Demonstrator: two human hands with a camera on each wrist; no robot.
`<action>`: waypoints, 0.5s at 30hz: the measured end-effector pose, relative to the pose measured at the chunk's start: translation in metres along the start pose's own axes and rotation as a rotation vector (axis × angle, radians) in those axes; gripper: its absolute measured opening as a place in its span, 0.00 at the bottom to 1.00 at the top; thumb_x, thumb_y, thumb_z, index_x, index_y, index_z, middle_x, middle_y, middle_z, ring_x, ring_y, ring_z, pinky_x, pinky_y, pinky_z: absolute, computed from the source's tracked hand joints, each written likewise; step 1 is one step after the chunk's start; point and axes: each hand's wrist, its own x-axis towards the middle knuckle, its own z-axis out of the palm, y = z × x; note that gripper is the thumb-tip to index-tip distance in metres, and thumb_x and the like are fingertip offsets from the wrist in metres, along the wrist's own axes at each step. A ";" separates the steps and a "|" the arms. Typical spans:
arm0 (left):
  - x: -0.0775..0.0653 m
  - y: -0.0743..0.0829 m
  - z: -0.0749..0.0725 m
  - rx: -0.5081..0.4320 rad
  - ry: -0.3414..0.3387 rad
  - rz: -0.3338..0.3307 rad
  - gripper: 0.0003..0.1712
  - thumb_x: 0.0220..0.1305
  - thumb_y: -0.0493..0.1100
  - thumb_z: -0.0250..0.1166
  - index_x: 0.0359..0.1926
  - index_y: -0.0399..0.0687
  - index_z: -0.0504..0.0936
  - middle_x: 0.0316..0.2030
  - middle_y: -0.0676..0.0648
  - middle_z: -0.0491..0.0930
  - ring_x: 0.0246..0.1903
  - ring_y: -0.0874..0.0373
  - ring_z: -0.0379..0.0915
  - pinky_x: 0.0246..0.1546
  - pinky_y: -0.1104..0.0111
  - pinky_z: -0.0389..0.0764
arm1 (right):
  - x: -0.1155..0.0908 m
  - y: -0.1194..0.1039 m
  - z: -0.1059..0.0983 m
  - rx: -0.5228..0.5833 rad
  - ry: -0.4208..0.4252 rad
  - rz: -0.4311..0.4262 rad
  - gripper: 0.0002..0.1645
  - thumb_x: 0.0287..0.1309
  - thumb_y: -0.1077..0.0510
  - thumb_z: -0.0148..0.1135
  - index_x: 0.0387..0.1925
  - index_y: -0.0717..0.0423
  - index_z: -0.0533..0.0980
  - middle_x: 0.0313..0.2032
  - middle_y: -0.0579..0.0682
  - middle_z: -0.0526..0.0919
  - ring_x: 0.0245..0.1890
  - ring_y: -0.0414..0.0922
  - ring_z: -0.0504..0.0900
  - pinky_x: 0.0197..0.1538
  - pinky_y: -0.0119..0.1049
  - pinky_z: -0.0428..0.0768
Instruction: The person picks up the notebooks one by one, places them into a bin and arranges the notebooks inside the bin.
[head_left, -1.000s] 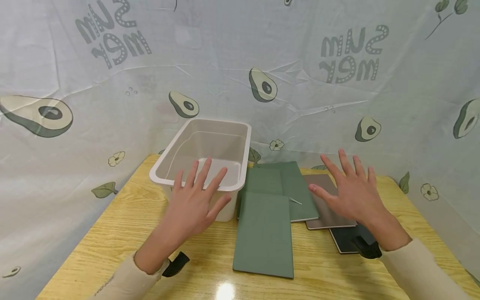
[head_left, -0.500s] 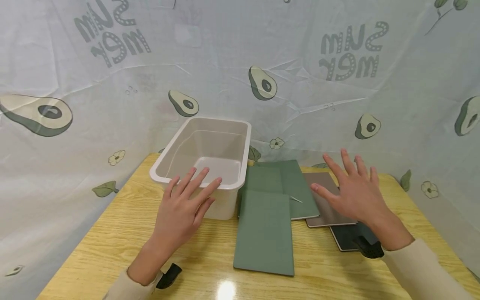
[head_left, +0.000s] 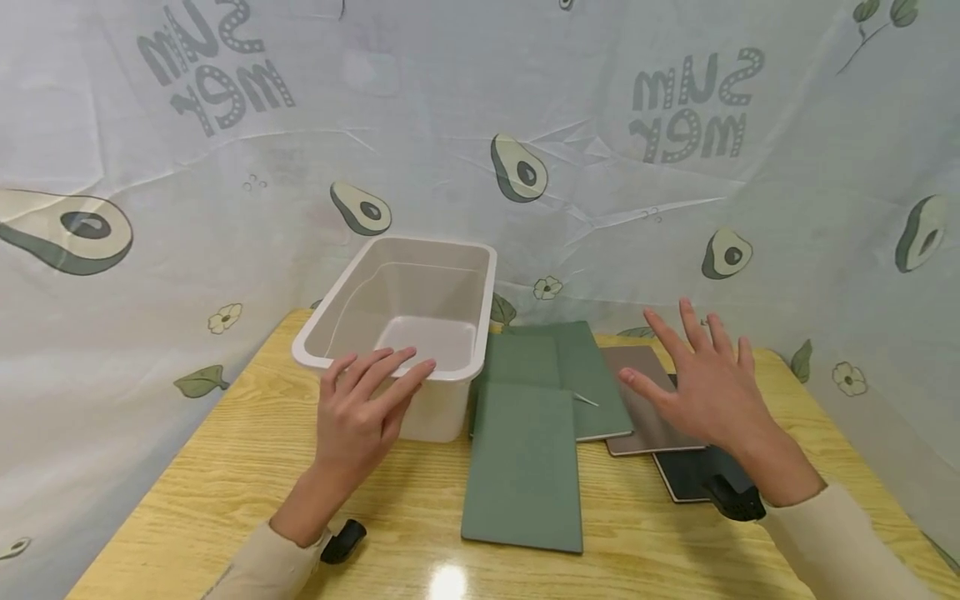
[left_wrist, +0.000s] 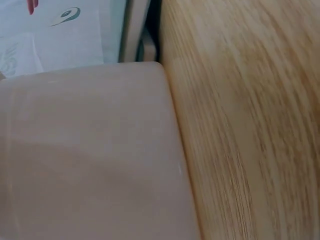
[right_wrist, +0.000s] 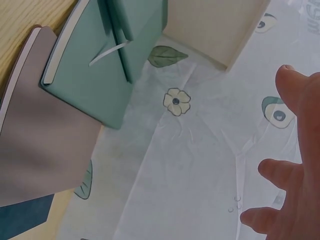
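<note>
My left hand (head_left: 360, 408) is at the near rim of a beige plastic bin (head_left: 420, 408), its fingers extended and lightly bent over the edge, thumb low beside the outer wall. Close up in the left wrist view, that wall (left_wrist: 95, 150) stands on the wooden table. My right hand (head_left: 708, 387), fingers spread and holding nothing, hovers over a brown notebook (head_left: 641, 392) and a black notebook (head_left: 697, 475). Between the hands lie several green notebooks (head_left: 521, 467), overlapping one another. A thin pale strip (head_left: 585, 400) shows on one of them.
Behind everything hangs a pale cloth (head_left: 600, 183) printed with avocados and lettering. The wooden table (head_left: 225, 483) ends against it at the back. Black wrist devices (head_left: 343, 542) sit on both wrists. The green notebooks lie close against the bin's right side.
My left hand has drawn back from over the bin to its near rim, fingers closer together and lower. The right hand stays spread in nearly the same place. Bin and notebooks have not moved.
</note>
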 end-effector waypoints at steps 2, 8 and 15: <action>-0.001 -0.001 0.002 -0.004 0.026 0.005 0.13 0.78 0.47 0.63 0.53 0.56 0.92 0.49 0.44 0.91 0.48 0.42 0.86 0.53 0.46 0.70 | -0.001 0.001 0.001 0.002 0.006 -0.001 0.55 0.69 0.23 0.55 0.86 0.38 0.50 0.85 0.67 0.43 0.80 0.79 0.45 0.71 0.85 0.42; -0.002 -0.002 0.006 -0.021 0.059 0.008 0.13 0.77 0.46 0.63 0.51 0.54 0.93 0.47 0.43 0.91 0.46 0.42 0.85 0.52 0.46 0.69 | -0.006 0.009 0.002 -0.003 0.021 0.023 0.55 0.68 0.23 0.56 0.86 0.38 0.50 0.85 0.66 0.44 0.80 0.80 0.47 0.71 0.85 0.43; -0.003 0.000 0.008 -0.033 0.078 0.004 0.13 0.77 0.45 0.63 0.50 0.53 0.93 0.47 0.43 0.91 0.46 0.42 0.85 0.52 0.45 0.68 | -0.019 0.032 0.012 0.002 -0.013 0.069 0.56 0.69 0.23 0.55 0.86 0.42 0.50 0.84 0.69 0.42 0.78 0.83 0.47 0.70 0.85 0.43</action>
